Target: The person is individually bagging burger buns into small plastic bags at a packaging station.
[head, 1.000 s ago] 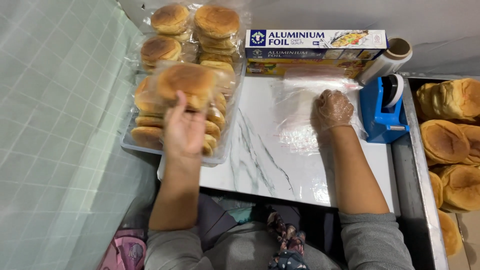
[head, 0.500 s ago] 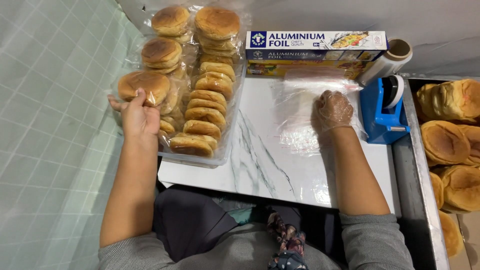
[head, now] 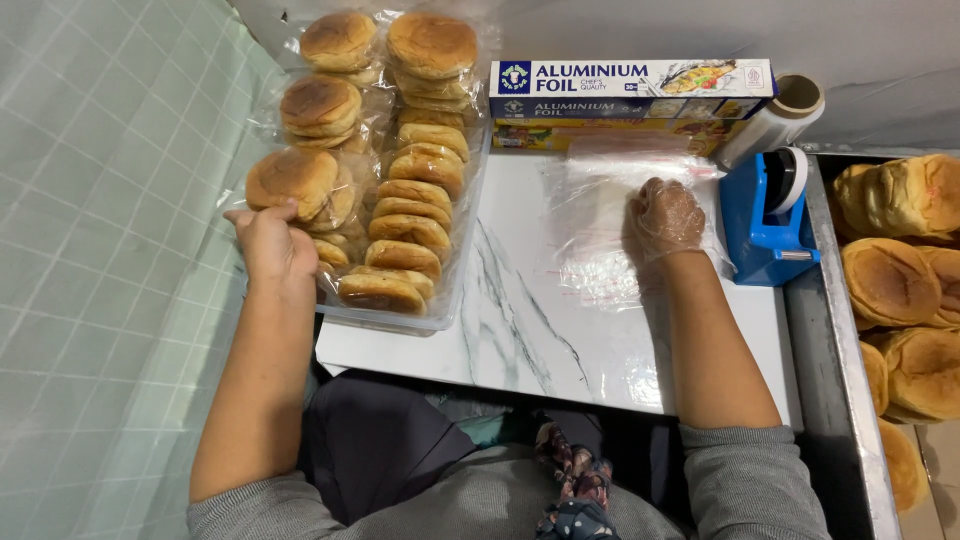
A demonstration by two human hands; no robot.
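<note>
L hand [head: 268, 245] is closed round a bun [head: 292, 180], thumb on its near edge, holding it at the left side of the clear plastic tray [head: 440, 305] of buns, over the tray's left edge. The tray sits on the left part of the white marble table [head: 530, 330], w/ buns in rows and bagged stacks behind it. R hand [head: 665, 215], in a thin clear glove, lies flat and spread, palm down, pressing on a sheet of clear plastic bag [head: 600, 230] at the table's middle; it grips nothing. Just right of that hand: a blue tape dispenser [head: 768, 225]. Behind the bag: foil boxes [head: 630, 80] and a cling film roll [head: 775, 115]. Far right, more buns [head: 895, 280] in a metal tray.
</note>
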